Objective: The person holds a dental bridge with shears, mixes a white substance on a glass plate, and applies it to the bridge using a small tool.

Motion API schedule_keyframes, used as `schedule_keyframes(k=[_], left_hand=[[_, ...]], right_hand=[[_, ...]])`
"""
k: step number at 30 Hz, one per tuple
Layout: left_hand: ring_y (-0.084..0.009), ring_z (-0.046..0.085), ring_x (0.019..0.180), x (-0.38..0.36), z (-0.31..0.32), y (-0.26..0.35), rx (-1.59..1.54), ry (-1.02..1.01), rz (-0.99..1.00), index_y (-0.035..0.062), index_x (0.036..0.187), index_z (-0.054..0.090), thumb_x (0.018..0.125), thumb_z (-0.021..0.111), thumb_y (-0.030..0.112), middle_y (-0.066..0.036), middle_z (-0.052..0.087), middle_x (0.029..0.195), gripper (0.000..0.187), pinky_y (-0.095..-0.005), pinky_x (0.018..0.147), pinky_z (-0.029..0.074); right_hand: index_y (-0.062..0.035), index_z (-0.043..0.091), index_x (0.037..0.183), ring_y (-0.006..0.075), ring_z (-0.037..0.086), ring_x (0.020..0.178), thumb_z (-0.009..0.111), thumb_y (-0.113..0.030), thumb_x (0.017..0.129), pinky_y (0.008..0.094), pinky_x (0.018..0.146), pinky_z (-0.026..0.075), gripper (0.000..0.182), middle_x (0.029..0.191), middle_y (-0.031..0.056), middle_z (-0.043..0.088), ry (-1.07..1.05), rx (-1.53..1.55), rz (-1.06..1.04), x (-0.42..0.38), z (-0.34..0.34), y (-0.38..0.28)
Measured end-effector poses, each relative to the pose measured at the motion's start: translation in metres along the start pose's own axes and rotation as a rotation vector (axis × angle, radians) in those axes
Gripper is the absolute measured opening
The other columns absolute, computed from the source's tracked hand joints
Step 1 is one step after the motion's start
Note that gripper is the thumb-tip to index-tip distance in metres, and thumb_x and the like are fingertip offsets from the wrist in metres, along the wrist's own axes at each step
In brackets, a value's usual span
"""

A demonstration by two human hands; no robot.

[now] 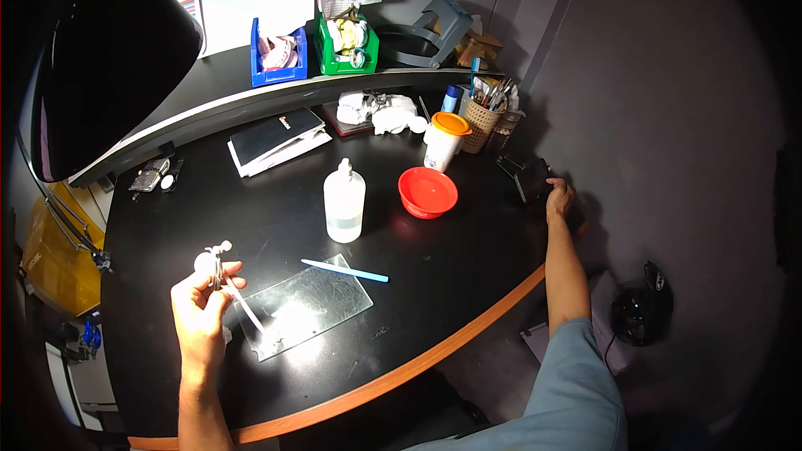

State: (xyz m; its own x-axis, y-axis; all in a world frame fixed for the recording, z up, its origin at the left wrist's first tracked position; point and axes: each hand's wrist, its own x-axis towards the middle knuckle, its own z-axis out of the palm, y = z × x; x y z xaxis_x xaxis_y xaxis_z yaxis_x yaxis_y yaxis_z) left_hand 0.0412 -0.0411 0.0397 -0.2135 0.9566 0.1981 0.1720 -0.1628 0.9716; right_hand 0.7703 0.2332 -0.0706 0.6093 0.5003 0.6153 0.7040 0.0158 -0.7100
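My left hand [199, 309], raised over the left of the black desk, has its fingers closed around a small metal piece with white round parts [205, 263]; its kind does not show clearly. From the same hand a thin whitish stick [248, 312] slants down over a scratched glass plate [322, 305]. Across the plate's far edge lies a light blue pen-like tool [347, 271]. My right hand [561, 199] reaches to the desk's far right, fingers closed at the edge of a dark box-like object [532, 181].
A clear squeeze bottle [344, 205] and a red bowl [428, 193] stand mid-desk. Behind are an orange-lidded cup [443, 146], a tool basket [479, 125], a notebook [276, 138], and blue [279, 75] and green [347, 63] bins with dental models. A black lamp [117, 58] hangs upper left.
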Motion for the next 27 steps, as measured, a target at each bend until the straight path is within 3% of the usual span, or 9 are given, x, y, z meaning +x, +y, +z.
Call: schedule_keyframes(k=[4, 7, 16, 27], left_hand=[[-0.0176, 0.075, 0.095, 0.000, 0.001, 0.000, -0.004, 0.004, 0.015, -0.0093, 0.119, 0.076, 0.088, 0.055, -0.003, -0.014, 0.078, 0.100, 0.039, -0.0302, 0.088, 0.057], [-0.0179, 0.075, 0.095, -0.001, 0.002, 0.000, -0.017, 0.008, 0.015, -0.0098, 0.119, 0.076, 0.088, 0.055, -0.004, -0.014, 0.078, 0.101, 0.038, -0.0312, 0.089, 0.058], [-0.0168, 0.075, 0.095, -0.001, 0.001, 0.004, -0.007, -0.006, 0.019, -0.0085, 0.118, 0.077, 0.088, 0.055, -0.005, -0.013, 0.077, 0.100, 0.038, -0.0293, 0.086, 0.057], [-0.0149, 0.074, 0.093, -0.002, 0.001, 0.006, -0.029, -0.012, 0.017, -0.0080, 0.119, 0.077, 0.090, 0.056, -0.006, -0.011, 0.077, 0.098, 0.036, -0.0262, 0.083, 0.056]], right_hand=[[-0.0049, 0.084, 0.086, 0.0365, 0.066, 0.117, 0.050, -0.028, 0.094, 0.0449, 0.109, 0.047, 0.041, 0.115, 0.0209, 0.076, 0.004, -0.014, 0.016, -0.006, -0.004, -0.011], [-0.0042, 0.081, 0.075, 0.0360, 0.062, 0.123, 0.048, -0.027, 0.091, 0.0461, 0.112, 0.045, 0.043, 0.105, 0.0181, 0.079, 0.040, 0.057, -0.011, -0.009, -0.005, -0.019], [-0.0068, 0.086, 0.085, 0.0284, 0.059, 0.128, 0.047, -0.023, 0.095, 0.0412, 0.112, 0.045, 0.044, 0.103, 0.0107, 0.079, -0.019, 0.107, -0.124, -0.009, -0.003, -0.019], [-0.0105, 0.088, 0.091, 0.0300, 0.059, 0.129, 0.045, -0.023, 0.097, 0.0431, 0.117, 0.042, 0.045, 0.113, 0.0125, 0.080, -0.014, -0.071, -0.143, -0.001, -0.003, -0.004]])
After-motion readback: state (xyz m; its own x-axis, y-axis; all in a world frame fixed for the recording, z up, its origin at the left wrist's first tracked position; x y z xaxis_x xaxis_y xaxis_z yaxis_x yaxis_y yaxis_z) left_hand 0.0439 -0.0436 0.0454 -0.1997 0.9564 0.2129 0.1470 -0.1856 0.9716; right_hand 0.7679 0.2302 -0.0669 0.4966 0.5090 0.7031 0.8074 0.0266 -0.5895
